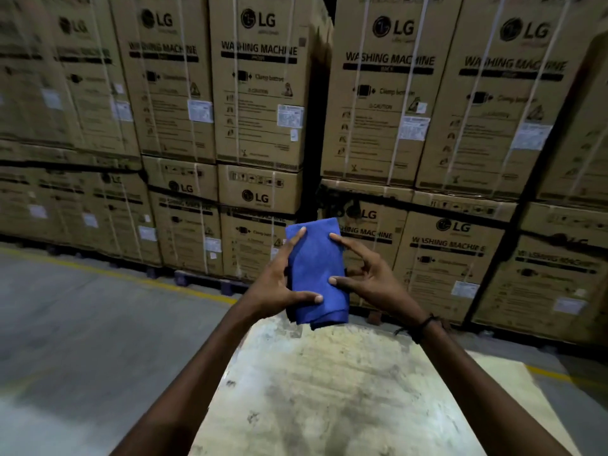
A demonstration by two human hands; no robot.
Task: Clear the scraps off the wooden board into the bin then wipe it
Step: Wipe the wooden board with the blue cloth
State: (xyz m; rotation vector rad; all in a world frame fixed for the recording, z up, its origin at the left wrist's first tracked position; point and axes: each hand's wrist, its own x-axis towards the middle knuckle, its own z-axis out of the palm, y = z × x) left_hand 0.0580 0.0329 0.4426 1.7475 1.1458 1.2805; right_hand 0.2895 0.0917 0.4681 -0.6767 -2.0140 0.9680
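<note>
Both hands hold a folded blue cloth point(316, 271) up in the air, above the far end of the wooden board point(345, 390). The left hand point(279, 284) grips the cloth's left edge: its pointer finger lies up along the front and its thumb presses on the lower part. The right hand point(368, 274) pinches the right edge with its pointer finger near the top and its thumb lower down (its other fingers curl behind, and I cannot tell if they touch the cloth). A dark band point(424, 327) sits on the right wrist. The board is pale and smudged with gray marks. Behind it stand tall stacks of brown washing machine boxes point(260, 83) on a gray floor point(82, 324) with a yellow line point(131, 278).
</note>
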